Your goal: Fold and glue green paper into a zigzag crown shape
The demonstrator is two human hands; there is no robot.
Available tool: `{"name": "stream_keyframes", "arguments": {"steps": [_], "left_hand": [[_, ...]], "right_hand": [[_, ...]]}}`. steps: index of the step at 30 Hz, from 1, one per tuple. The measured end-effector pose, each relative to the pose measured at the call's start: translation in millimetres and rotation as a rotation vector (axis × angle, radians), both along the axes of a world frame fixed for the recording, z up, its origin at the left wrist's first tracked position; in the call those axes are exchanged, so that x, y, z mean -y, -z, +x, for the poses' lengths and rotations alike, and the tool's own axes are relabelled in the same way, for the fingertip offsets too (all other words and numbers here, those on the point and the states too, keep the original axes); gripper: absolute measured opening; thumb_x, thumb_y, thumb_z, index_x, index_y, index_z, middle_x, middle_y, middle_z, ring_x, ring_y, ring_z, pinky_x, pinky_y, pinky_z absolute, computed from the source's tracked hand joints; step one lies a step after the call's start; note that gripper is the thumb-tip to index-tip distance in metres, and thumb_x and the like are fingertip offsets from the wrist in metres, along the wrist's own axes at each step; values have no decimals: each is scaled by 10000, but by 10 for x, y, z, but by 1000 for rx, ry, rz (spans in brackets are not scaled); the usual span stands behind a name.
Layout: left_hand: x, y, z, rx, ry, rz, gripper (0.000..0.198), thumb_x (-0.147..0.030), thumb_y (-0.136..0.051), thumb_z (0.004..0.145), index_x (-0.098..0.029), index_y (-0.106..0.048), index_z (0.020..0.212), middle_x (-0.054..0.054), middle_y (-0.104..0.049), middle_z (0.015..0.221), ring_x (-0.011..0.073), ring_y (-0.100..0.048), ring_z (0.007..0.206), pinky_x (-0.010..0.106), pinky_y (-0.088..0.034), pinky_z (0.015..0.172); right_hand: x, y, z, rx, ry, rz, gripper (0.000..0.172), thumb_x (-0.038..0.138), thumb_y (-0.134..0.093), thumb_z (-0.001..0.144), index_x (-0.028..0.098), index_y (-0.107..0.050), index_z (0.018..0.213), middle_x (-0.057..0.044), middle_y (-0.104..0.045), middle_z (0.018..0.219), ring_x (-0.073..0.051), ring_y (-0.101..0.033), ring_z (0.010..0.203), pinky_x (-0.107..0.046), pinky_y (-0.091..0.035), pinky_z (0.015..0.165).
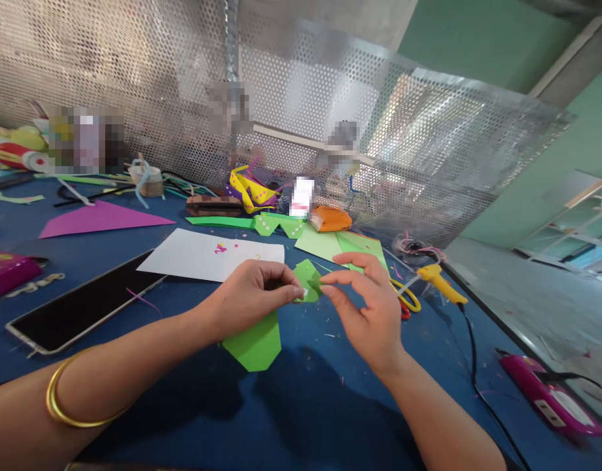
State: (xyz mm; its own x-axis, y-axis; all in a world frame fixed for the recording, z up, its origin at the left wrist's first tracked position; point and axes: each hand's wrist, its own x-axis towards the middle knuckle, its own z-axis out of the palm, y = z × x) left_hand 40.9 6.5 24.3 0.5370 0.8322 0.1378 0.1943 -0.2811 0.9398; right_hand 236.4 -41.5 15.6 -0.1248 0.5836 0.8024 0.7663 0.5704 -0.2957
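My left hand (262,291) pinches a green paper cutout (254,345) between thumb and fingers. One angular lobe hangs below this hand and another shows to its right, like two lenses; the join is hidden behind the hand. A small white square (305,292) lies on the right lobe, beside my left fingertips. My right hand (367,304) has its thumb and index finger together at the right lobe's edge, the other fingers raised. Behind them, green paper glasses (279,226) dotted with light squares rest on the table.
White paper (212,255) with pink bits overlaps a black phone-like slab (85,301) on the blue table (320,405). A yellow glue gun (441,283) with a black cord lies at right, near yellow-handled scissors (407,297). A magenta device (551,396) sits by the right edge; perforated mesh (301,85) stands behind.
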Motion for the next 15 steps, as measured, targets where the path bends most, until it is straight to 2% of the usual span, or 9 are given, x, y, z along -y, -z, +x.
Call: {"name": "stream_keyframes", "arguments": {"steps": [3,6,10,15], "left_hand": [[28,-17,2,-44,-2,71,201,-358,-629,793,-172,-671,729,-8,-635,691,136,-547,667,246,-410,627],[47,-17,2,-78,6,118,192,-345,-617,805,-176,-673,734,-9,-632,699,140,-544,679,251,-410,637],[44,-9,5,-95,18,130,199,-347,-602,820,-176,-671,745,-7,-629,703,145,-544,687,257,-409,638],[40,-7,10,-102,39,141,184,-331,-597,823,-180,-661,738,-15,-610,686,134,-516,654,250,-396,615]], "right_hand": [[-39,-8,3,-206,-103,-292,36,248,-667,846,248,-690,818,-66,-623,1199,-257,-574,1156,-473,-441,964],[-49,11,-10,-270,-177,-456,41,247,-686,825,242,-692,784,-60,-594,1292,-264,-522,1248,-514,-364,1054],[-40,24,-37,-296,-187,-518,76,258,-681,820,233,-672,749,-65,-581,1323,-277,-478,1296,-556,-302,1088],[-41,25,-42,-293,-210,-534,94,246,-672,821,227,-648,733,-70,-607,1293,-267,-471,1304,-545,-315,1087]]}}
